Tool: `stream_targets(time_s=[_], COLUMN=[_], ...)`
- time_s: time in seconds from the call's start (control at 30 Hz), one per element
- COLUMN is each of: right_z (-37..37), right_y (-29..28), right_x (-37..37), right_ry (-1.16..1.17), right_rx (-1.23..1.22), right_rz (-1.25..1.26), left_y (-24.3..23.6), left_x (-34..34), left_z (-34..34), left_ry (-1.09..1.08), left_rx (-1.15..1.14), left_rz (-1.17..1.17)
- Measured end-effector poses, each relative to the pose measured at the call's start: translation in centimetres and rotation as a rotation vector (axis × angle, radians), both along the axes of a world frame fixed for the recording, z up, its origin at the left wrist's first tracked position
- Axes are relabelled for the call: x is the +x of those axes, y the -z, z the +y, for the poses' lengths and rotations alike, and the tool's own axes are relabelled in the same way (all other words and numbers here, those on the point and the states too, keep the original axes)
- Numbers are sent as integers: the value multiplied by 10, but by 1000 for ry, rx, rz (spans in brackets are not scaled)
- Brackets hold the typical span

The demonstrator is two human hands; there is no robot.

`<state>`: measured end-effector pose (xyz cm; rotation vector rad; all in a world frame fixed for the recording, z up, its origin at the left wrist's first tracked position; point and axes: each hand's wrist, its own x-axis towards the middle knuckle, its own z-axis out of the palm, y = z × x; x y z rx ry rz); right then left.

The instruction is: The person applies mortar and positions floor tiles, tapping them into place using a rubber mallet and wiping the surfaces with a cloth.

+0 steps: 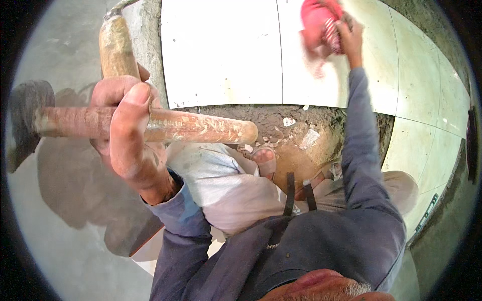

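Observation:
My left hand (pixel 128 138) is closed around a rubber mallet (pixel 201 126), whose black head (pixel 30 118) points left and whose scuffed wooden handle runs to the right. The same hand also grips a second wooden-handled tool (pixel 116 45); it has a bent metal neck, and its far end is out of view. Out at the far right, my right hand (pixel 352 37) clutches a red cloth (pixel 320 24) with a striped part. The cloth is over the pale floor tiles (pixel 226 55) and blurred by motion; how much of it touches them is unclear.
Between my feet (pixel 264 159) and the tiles lies a strip of rough brown mortar (pixel 281 125) with white chips and scraps. More laid tiles (pixel 414 143) continue at right, with a green level-like bar (pixel 427 213) near their edge. Smooth grey floor (pixel 75 195) extends left.

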<state>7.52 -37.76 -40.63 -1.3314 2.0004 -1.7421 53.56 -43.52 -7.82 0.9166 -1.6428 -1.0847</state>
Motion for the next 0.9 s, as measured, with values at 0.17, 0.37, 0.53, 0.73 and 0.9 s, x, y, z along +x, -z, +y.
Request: stream_targets(time_s=[0.17,0.37,0.53,0.73,0.9], right_z=[-42,-34,18,-167,-245], right_y=[-71,-17,-21,-19,7], right_x=[37,235,311,189,70], right_ry=[263,-168,-592,-284,-10], right_rx=[510,429,259,489,492], right_rz=[415,654,557,759,820], left_y=[3,-3,2,-9,-15], left_x=[-7,-10,-11,-15,6], left_z=[1,0,7,7,16], left_ry=[56,96,-27,-45,-174], left_rx=[91,195,72,118,88], left_rz=[-13,-74,-29,-10,-260])
